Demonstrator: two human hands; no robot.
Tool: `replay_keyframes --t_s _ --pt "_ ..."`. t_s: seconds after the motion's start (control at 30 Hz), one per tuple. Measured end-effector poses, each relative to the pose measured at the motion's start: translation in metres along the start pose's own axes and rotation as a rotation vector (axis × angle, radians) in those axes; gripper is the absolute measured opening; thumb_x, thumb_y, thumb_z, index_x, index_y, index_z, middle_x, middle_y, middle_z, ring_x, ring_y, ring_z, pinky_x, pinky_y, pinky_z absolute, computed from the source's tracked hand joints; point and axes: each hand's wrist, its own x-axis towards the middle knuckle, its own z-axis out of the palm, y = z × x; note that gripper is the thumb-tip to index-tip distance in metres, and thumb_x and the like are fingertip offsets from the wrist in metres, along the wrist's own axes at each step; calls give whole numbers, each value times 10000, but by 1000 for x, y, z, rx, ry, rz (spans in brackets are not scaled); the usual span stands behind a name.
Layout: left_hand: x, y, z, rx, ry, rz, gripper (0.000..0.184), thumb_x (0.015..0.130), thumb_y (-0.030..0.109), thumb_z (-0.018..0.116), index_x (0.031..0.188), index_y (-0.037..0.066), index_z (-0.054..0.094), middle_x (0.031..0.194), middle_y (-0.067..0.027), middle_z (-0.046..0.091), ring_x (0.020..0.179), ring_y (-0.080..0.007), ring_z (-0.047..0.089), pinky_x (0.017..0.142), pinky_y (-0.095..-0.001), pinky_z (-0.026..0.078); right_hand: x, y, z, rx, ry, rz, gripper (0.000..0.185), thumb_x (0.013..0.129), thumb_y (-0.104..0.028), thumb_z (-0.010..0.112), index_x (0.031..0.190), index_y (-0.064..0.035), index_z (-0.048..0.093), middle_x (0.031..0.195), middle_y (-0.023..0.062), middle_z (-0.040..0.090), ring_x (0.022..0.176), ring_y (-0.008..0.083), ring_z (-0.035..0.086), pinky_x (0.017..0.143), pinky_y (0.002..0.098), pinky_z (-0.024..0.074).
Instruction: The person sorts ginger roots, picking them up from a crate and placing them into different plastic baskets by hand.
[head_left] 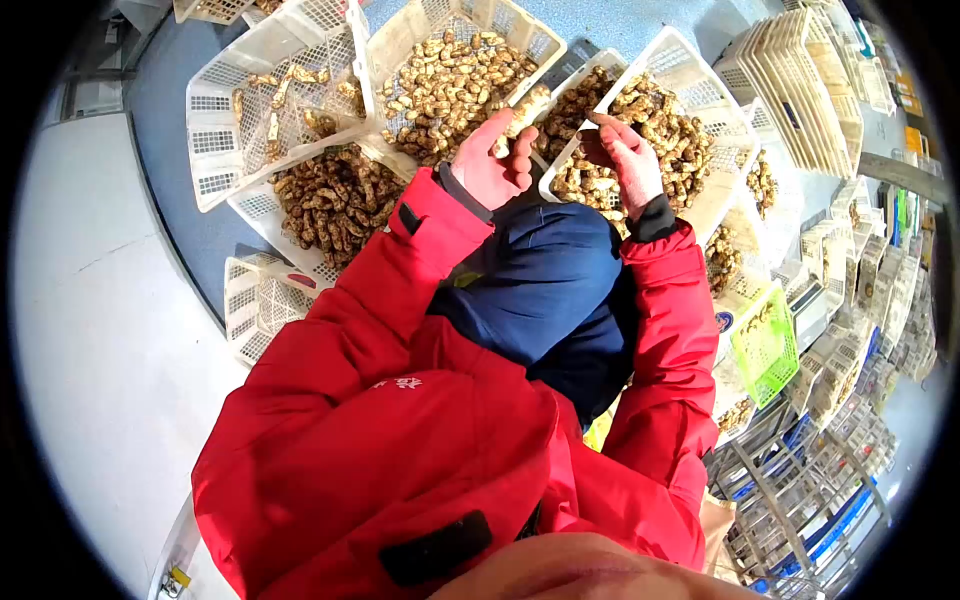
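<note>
My left hand (490,165) is closed round a pale brown mushroom (527,108) that sticks up past the fingers, above the near edge of a white crate (385,48) full of brown and cream mushrooms. Over the crate to the right, my right hand (630,165) has its fingers bent together at a small dark object (590,146), too unclear to name. Beneath that hand lie more mushrooms (660,120). A lower crate at the left holds darker, elongated mushrooms (335,200).
A white crate (212,140) at the upper left holds a few mushrooms. Nested crates (790,95) stand at the upper right. A green basket (766,348) and many stacked crates are at the right. A white surface (100,350) fills the left.
</note>
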Motion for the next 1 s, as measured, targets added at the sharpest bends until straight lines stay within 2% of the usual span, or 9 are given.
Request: replay_keyframes --t_s 0.23,0.37,0.5,0.73,0.8,0.83,0.93,0.97,1.0 --pt "7 -14 6 69 -131 -74 365 855 484 495 880 129 578 616 56 488 530 -91 398 517 -247 314 -14 -25 31 279 -273 -48 621 864 -234 561 1362 -12 266 1181 99 504 1022 159 526 840 291 415" --pt "29 -32 1 323 -259 10 315 907 374 460 1079 121 537 861 -49 597 766 -168 573 720 -318 467 -10 -21 36 362 -300 -74 669 826 -60 562 1393 -51 207 890 4 499 812 94 494 756 220 411" --pt "28 -48 6 508 -188 157 297 908 329 484 1092 102 537 875 -58 613 780 -176 605 669 -329 497 -13 -19 30 314 -253 -80 658 814 -11 559 1387 -75 241 824 -10 529 725 73 494 705 225 421" --pt "17 16 -42 723 -77 517 239 873 221 554 1027 38 558 894 -80 623 756 -170 608 678 -285 488 -48 -37 -56 117 11 -314 667 838 -136 574 1379 -19 203 1171 181 501 1084 269 496 946 378 376" --pt "-7 64 -78 1008 286 885 216 840 137 587 1022 24 560 893 -60 613 824 -147 583 718 -274 476 -89 -20 -103 15 197 -284 589 853 -77 537 1365 -16 252 1215 178 477 1115 258 487 946 348 391" --pt "-13 97 -105 227 28 862 178 825 183 596 942 52 569 820 -61 614 698 -144 566 602 -262 450 -108 1 -140 -35 255 -229 573 851 -58 528 1361 -18 269 1242 163 459 1097 246 499 952 343 393" --pt "-88 160 -142 1230 926 1159 357 823 261 624 1093 36 558 928 -64 623 876 -181 582 799 -317 468 -189 84 -219 74 649 -17 535 820 25 478 1335 -28 342 1324 113 382 1094 215 495 912 330 442" --pt "-84 192 -200 843 543 1341 415 788 289 672 1091 26 564 904 -43 635 826 -147 582 762 -286 455 -223 163 -317 -192 669 39 535 819 11 482 1334 -45 345 1267 111 442 973 183 536 756 282 486" --pt "-117 203 -194 1073 856 1311 362 797 255 668 1057 22 576 913 -25 630 806 -127 570 741 -268 444 -252 173 -324 -245 741 344 504 817 -63 537 1300 -69 394 1095 88 547 801 146 527 567 243 431"
